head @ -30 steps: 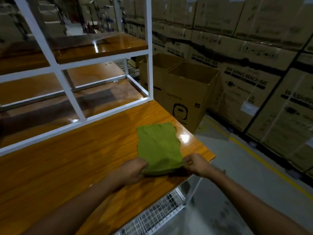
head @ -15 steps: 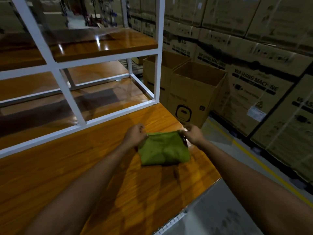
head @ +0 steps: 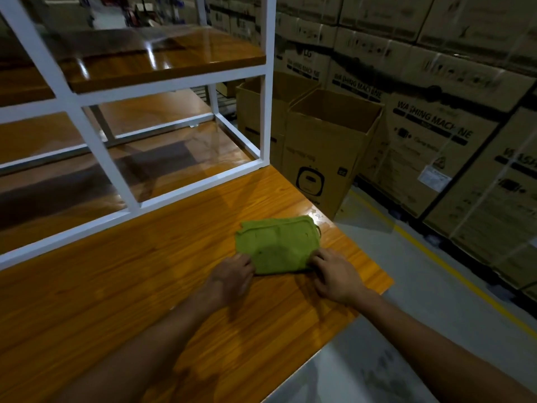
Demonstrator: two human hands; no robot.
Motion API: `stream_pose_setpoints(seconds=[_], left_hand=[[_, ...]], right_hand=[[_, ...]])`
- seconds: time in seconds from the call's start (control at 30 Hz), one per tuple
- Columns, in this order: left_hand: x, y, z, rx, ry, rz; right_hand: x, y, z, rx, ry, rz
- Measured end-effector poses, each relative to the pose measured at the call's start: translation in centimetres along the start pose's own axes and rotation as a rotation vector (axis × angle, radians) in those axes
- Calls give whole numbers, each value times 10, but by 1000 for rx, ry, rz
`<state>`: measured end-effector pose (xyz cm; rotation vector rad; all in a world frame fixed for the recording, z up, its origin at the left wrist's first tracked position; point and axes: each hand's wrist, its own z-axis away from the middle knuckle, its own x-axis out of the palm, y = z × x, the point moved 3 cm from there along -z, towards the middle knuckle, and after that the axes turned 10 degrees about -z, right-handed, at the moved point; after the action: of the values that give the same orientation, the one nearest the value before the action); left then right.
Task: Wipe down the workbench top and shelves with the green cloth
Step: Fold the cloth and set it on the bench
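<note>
The green cloth [head: 277, 244] lies folded flat on the orange wooden workbench top [head: 130, 286], close to its right-hand corner. My left hand [head: 232, 276] pinches the cloth's near left corner with curled fingers. My right hand [head: 334, 276] holds the near right corner the same way. Both forearms reach in from the bottom of the view. Behind the cloth stands the white metal frame [head: 266, 82] with its wooden shelves [head: 162, 58], one above the other.
The bench ends just right of the cloth, with grey floor and a yellow line [head: 453, 271] below. Two open cardboard boxes [head: 328, 146] stand beside the bench's right end. Stacked washing-machine cartons [head: 436, 132] form a wall on the right.
The cloth lay long and open a second ago. Both hands carried its near edge away from me and folded it in half, then came back to the new near edge.
</note>
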<state>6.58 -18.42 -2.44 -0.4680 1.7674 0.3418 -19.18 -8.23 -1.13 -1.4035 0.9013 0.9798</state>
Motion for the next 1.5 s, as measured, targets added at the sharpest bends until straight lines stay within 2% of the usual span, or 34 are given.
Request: stream_pose_setpoints(seconds=[0.1, 0.27, 0.37, 0.53, 0.6, 0.67, 0.73, 0.87, 0.93, 1.07, 1.13, 1.23, 1.27, 1.33, 1.4, 1.47, 1.5], left_hand=[[-13, -4, -6, -61, -18, 185], [-66, -26, -40, -315, -24, 358], [-73, -48, -74, -448, -59, 349], [-48, -62, -97, -764, -94, 182], [-30, -55, -87, -883, -201, 189], [-14, -50, -78, -991, -277, 237], [-4, -46, -78, -1052, -301, 279], [-4, -36, -94, -1119, -330, 331], [-10, -32, -102, -1136, -271, 358], [-39, -6, -127, -1066, 1, 456], [-54, 21, -145, -927, 40, 530], [-62, 64, -170, -652, -23, 676], [-62, 72, -174, -605, 18, 699], [-60, 74, -173, -613, 156, 638], [-49, 67, -164, -708, 216, 434], [-32, 62, -151, -746, 148, 241], [-20, 63, -146, -728, 65, 193]], right_hand=[[-12, -1, -1, 56, -40, 8], [-63, -7, -28, 116, 27, -186], [-82, 1, -67, 174, 95, -253], [-73, 21, -99, 295, 256, -264], [-59, 24, -94, 311, 231, -233], [-41, 28, -84, 286, 137, -189], [-26, 33, -72, 246, 55, -148], [-21, 36, -65, 189, 57, -151], [-25, 36, -66, 172, 30, -169], [-26, 42, -61, 161, -1, -211], [-23, 45, -60, 152, -15, -217], [-25, 49, -55, 112, -17, -251], [-28, 50, -52, 121, 12, -275], [-35, 53, -48, 191, 123, -295], [-38, 56, -46, 277, 252, -306], [-42, 56, -44, 266, 300, -349], [-42, 54, -45, 212, 261, -355]])
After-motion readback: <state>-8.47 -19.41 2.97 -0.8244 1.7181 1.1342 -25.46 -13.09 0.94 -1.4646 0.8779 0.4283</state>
